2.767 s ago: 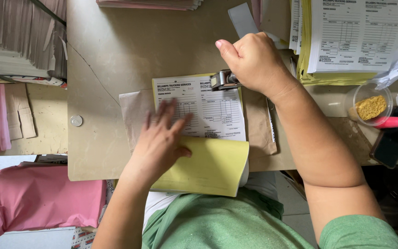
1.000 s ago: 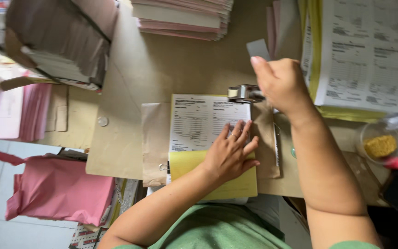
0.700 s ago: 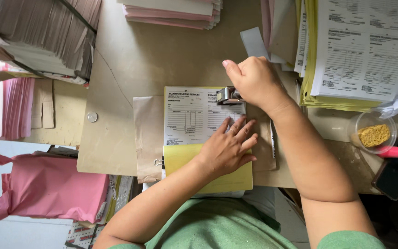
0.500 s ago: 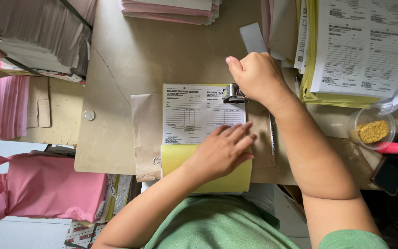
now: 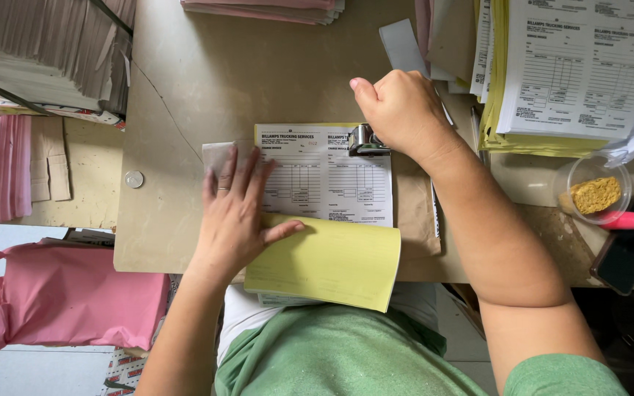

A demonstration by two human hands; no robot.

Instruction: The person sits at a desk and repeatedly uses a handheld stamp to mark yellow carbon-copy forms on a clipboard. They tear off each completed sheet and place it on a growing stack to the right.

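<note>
On the worktop [image 5: 185,81], the right hand [image 5: 401,110] grips a metal stamper [image 5: 365,141] pressed on the white form [image 5: 324,176]; the left hand [image 5: 236,213], flat and open, should hold the yellow sheet [image 5: 328,260] back firmly.

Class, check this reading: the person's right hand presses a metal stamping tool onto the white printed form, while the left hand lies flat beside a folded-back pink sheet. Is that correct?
Not quite. The folded-back sheet is yellow, not pink, as the head view shows. The rest stands: the right hand presses the metal stamping tool onto the white printed form, and the left hand lies flat beside the sheet.
</note>
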